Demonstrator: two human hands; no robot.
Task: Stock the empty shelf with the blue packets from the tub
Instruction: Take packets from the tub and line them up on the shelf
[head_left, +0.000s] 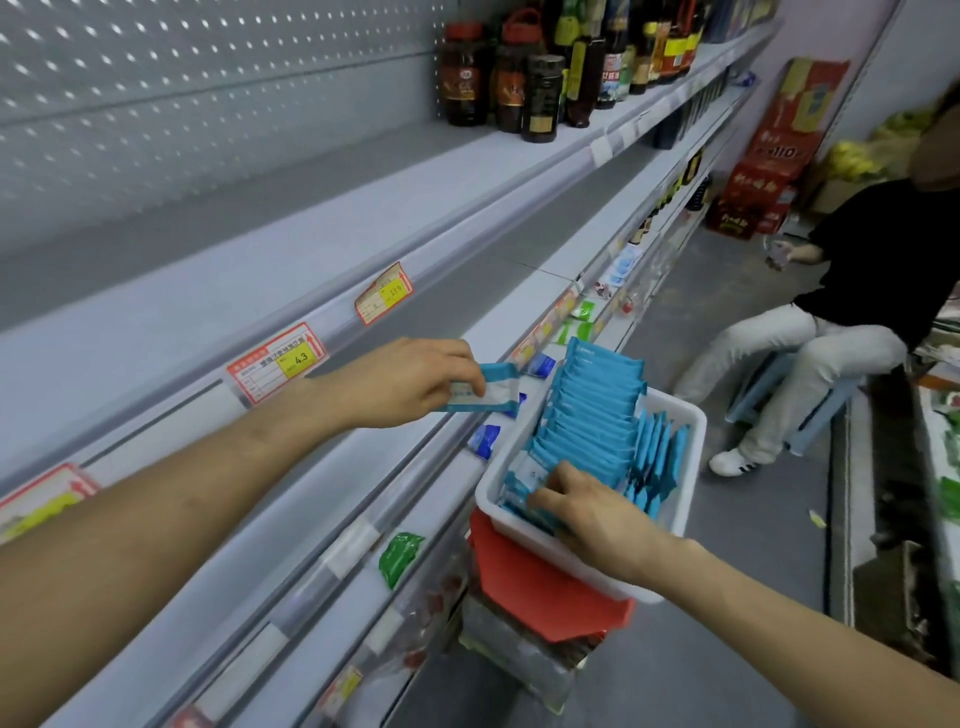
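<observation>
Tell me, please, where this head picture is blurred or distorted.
Head view: the wide-angle lens bows the shelf rail. Same view: the pegboard holes smear into streaks. Head view again: the left hand and its packet look slightly soft, the tub packets crisper.

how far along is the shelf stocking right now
Early. Two blue packets already lie on the shelf. The left hand holds another packet above it, while the right hand grips a bunch in the tub. The tub's rows are nearly full; most of the shelf is bare.
</observation>
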